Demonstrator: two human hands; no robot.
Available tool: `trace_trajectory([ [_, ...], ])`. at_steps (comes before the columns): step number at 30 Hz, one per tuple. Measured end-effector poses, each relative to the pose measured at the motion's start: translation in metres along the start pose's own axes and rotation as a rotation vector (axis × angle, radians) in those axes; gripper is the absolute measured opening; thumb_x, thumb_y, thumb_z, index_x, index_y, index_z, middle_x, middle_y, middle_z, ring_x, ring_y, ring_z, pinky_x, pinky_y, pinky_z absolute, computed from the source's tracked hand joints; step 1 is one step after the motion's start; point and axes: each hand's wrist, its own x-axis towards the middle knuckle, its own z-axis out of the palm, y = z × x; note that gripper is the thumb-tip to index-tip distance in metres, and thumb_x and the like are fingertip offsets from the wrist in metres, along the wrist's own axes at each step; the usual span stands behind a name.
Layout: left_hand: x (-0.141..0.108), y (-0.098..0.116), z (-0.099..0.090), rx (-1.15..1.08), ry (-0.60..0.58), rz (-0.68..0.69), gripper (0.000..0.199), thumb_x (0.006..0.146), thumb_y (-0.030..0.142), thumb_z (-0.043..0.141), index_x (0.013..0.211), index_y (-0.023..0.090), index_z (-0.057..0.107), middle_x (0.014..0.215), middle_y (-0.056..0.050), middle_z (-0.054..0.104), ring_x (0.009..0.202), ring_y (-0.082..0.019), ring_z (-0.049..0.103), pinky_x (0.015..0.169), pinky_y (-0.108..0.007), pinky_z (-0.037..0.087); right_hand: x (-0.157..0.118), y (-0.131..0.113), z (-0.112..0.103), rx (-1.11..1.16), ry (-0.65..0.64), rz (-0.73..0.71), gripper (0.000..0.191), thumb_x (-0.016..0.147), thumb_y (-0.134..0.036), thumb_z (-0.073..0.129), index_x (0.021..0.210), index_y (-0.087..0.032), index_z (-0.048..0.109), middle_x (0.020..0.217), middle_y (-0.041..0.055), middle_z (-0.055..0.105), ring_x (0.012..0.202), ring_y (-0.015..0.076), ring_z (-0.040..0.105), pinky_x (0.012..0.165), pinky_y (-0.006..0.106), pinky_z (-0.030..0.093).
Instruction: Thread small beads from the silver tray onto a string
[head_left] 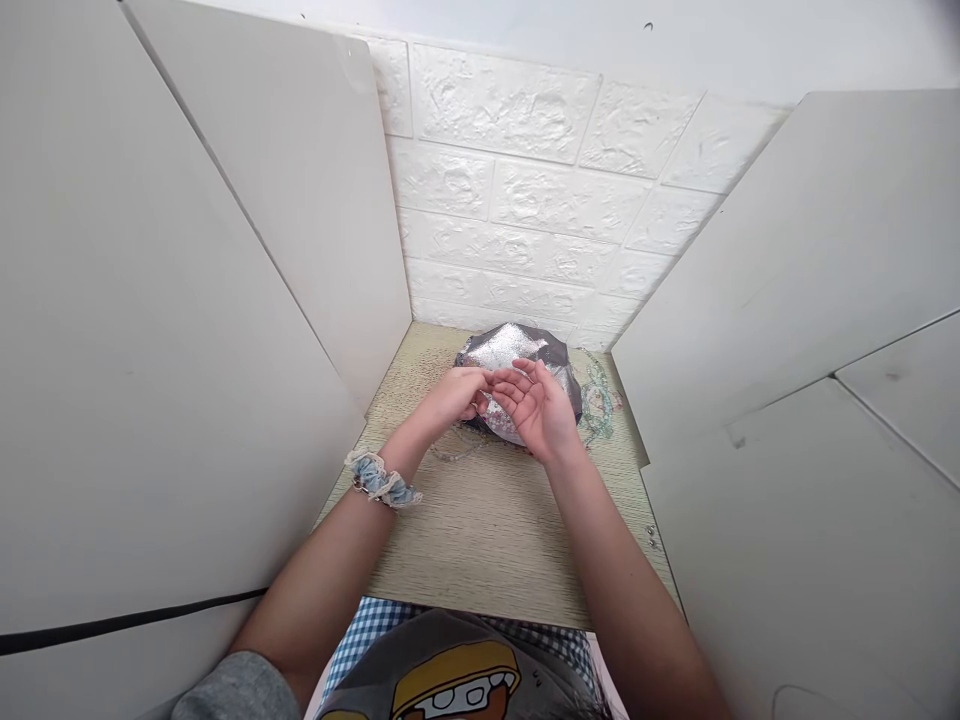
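Observation:
My left hand is held above the table with its thumb and fingers pinched together, close to the fingertips of my right hand. What lies in the pinch, if anything, is too small to make out. My right hand is turned palm up, fingers stretched out and slightly curled, with nothing plainly visible on the palm. Just behind and beneath both hands is a shiny silver pouch-like piece with dark edges. Small pinkish beads seem to lie in its front part, partly hidden by my hands.
Strands of greenish beads lie right of the silver piece, and another beaded strand lies at its front left. The narrow wooden tabletop is bounded by white panels on both sides and a white brick-patterned wall behind.

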Motion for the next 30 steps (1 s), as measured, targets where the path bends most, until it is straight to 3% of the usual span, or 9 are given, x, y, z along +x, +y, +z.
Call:
trace_trajectory([
  [3, -0.002, 0.004, 0.0, -0.046, -0.016, -0.016, 0.019, 0.069, 0.029, 0.041, 0.069, 0.014, 0.053, 0.051, 0.001, 0.042, 0.043, -0.006, 0.036, 0.036, -0.018, 0.018, -0.001, -0.001, 0.0, -0.035, -0.033, -0.004, 0.022, 0.076, -0.039, 0.047, 0.084, -0.019, 0.051, 0.082, 0.0042, 0.064, 0.078, 0.0128, 0.06, 0.075, 0.027, 0.048],
  [6, -0.006, 0.008, 0.004, 0.043, -0.003, 0.032, 0.021, 0.069, 0.035, 0.046, 0.069, 0.015, 0.054, 0.056, 0.0, 0.045, 0.048, -0.007, 0.038, 0.038, -0.018, 0.022, -0.002, -0.002, 0.0, -0.062, -0.071, -0.012, 0.023, 0.076, -0.04, 0.047, 0.087, -0.019, 0.051, 0.09, 0.005, 0.064, 0.085, 0.0135, 0.059, 0.078, 0.028, 0.046],
  [15, -0.009, 0.006, 0.009, 0.141, 0.016, 0.157, 0.016, 0.066, 0.028, 0.051, 0.069, 0.013, 0.057, 0.062, 0.0, 0.05, 0.052, -0.006, 0.039, 0.045, -0.018, 0.028, -0.007, 0.001, 0.007, -0.16, -0.156, -0.055, 0.025, 0.074, -0.04, 0.051, 0.088, -0.02, 0.051, 0.098, 0.0055, 0.062, 0.093, 0.0136, 0.057, 0.08, 0.025, 0.044],
  [20, -0.009, 0.009, 0.011, 0.069, 0.014, 0.146, 0.009, 0.064, 0.021, 0.05, 0.061, 0.013, 0.053, 0.055, 0.002, 0.049, 0.047, -0.004, 0.038, 0.046, -0.017, 0.032, -0.008, 0.003, 0.012, -0.191, -0.163, -0.064, 0.023, 0.071, -0.038, 0.055, 0.085, -0.02, 0.053, 0.098, 0.0042, 0.062, 0.094, 0.0129, 0.056, 0.081, 0.025, 0.044],
  [30, -0.007, 0.007, 0.012, -0.027, 0.022, 0.111, 0.011, 0.062, 0.021, 0.052, 0.066, 0.012, 0.057, 0.061, -0.001, 0.057, 0.056, -0.008, 0.051, 0.052, -0.019, 0.039, -0.007, 0.006, 0.011, -0.165, -0.127, -0.056, 0.025, 0.071, -0.04, 0.054, 0.086, -0.02, 0.052, 0.097, 0.004, 0.062, 0.09, 0.0136, 0.058, 0.074, 0.025, 0.047],
])
